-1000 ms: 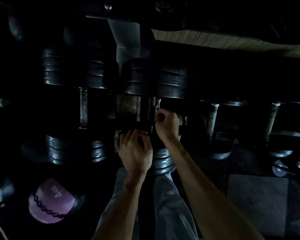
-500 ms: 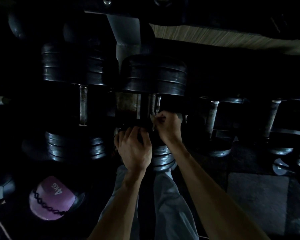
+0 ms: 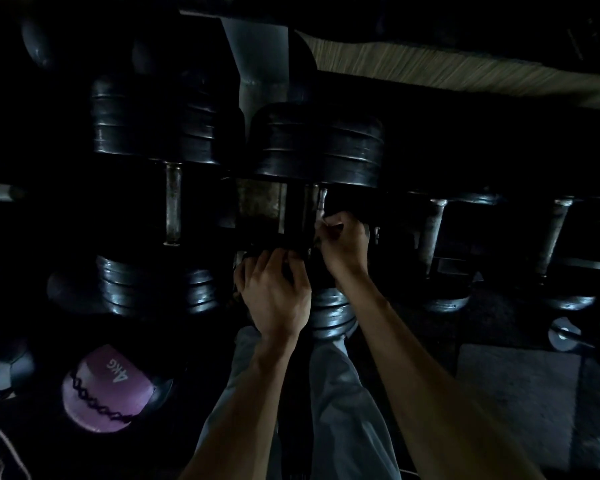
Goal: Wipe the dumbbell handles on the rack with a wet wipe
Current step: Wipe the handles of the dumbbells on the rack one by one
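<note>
- Down at the rack, through the head camera, we see our right hand (image 3: 343, 242) curled around the handle (image 3: 321, 202) of the middle dumbbell (image 3: 317, 147), thumb and fingers pinched together on it; a pale sliver at the fingertips may be the wet wipe (image 3: 321, 221), though the gloom keeps us from being sure.
- Our left hand (image 3: 274, 296) sits just below and beside the right, fingers pressed together and bent over a dark edge near the dumbbell's near end; whether it grips anything we cannot tell.
- We judge the step in hand to be wiping this handle, with the left hand steadying.
- Next, we would need to slide the pinch along the bare upper stretch of the bar toward the far weight head, keeping contact all round.
- That handle runs away from us between two stacked black heads; only a short, dull metallic piece shows above our fingers.
- To the left lies a neighbouring dumbbell handle (image 3: 173, 202), grey and mottled, untouched by either hand; two more bars stand well apart on the right.
- A purple 4 kg weight (image 3: 101, 386) rests low on the left.
</note>
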Available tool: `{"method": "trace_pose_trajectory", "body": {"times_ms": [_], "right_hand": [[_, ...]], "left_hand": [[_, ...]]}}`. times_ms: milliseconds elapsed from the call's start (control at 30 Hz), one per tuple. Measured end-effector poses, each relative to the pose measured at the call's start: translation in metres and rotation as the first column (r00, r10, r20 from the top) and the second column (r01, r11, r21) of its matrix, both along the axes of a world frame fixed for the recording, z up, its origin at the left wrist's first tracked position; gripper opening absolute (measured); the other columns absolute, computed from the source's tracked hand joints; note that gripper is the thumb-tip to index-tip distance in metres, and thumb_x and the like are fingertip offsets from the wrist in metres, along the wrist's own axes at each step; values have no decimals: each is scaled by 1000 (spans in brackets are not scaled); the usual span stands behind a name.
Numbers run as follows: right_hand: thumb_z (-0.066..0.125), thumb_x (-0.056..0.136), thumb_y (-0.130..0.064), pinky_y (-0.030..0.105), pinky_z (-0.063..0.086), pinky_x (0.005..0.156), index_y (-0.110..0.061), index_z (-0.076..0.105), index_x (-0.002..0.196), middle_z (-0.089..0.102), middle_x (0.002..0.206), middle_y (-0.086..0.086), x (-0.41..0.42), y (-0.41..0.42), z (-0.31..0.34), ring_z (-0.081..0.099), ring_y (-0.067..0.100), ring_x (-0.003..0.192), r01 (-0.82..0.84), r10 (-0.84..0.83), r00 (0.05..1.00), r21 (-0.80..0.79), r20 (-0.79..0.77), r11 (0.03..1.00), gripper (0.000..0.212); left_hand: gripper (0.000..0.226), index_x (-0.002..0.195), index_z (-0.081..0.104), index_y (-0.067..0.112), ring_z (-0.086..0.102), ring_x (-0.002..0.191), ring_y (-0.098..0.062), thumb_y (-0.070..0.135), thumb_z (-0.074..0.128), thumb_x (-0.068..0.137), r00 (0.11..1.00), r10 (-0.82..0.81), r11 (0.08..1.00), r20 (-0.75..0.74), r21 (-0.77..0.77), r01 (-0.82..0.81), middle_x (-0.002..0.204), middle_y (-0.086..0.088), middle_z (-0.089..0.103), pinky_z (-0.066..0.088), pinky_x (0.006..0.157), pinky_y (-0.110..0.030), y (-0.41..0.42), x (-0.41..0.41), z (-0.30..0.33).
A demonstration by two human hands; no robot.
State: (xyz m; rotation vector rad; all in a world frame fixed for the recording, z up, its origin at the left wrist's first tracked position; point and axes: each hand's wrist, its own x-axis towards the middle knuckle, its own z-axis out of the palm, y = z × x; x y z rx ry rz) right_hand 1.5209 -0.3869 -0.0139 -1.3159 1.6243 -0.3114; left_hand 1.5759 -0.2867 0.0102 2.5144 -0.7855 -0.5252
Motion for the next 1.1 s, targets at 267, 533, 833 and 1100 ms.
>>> {"method": "trace_pose_trajectory", "body": {"times_ms": [267, 533, 833, 1100], "right_hand": [[55, 99, -18, 18, 43, 63, -9, 57, 106, 57, 84, -8, 16, -20, -16, 57, 13, 85, 65, -67, 997, 88, 23, 994, 11], [60, 96, -34, 41, 60, 78, -21, 67, 98, 72, 89, 1, 14, -19, -23, 69, 17, 82, 127, -132, 990, 81, 57, 989, 15], [52, 96, -38, 35, 43, 60, -24, 59, 66, 44, 58, -5, 13, -7, -15, 44, 14, 59, 145, -144, 970, 11, 198, 989, 34], [53, 100, -26, 44, 52, 60, -29, 61, 67, 53, 61, -3, 6, -6, -10, 52, 17, 60, 120, -102, 970, -71, 219, 990, 35]], "left_hand": [[29, 78, 70, 22, 60, 85, -22, 31, 44, 86, 1000, -1, 1000, 0, 1, 1, 82, 5, 71, 35, 96, -37, 0, 0, 0], [28, 78, 71, 23, 60, 84, -21, 31, 45, 86, 1000, -3, 1000, 6, -1, 3, 81, 6, 71, 34, 96, -36, 1, 0, 0], [25, 74, 69, 22, 59, 80, -21, 28, 47, 86, 1000, -4, 1000, 9, -19, 5, 77, 5, 69, 37, 93, -37, 0, 1, 1], [27, 78, 71, 26, 59, 82, -18, 29, 44, 85, 1000, -13, 1000, 9, -13, 14, 81, 8, 70, 32, 96, -32, 1, 2, 0]]}}
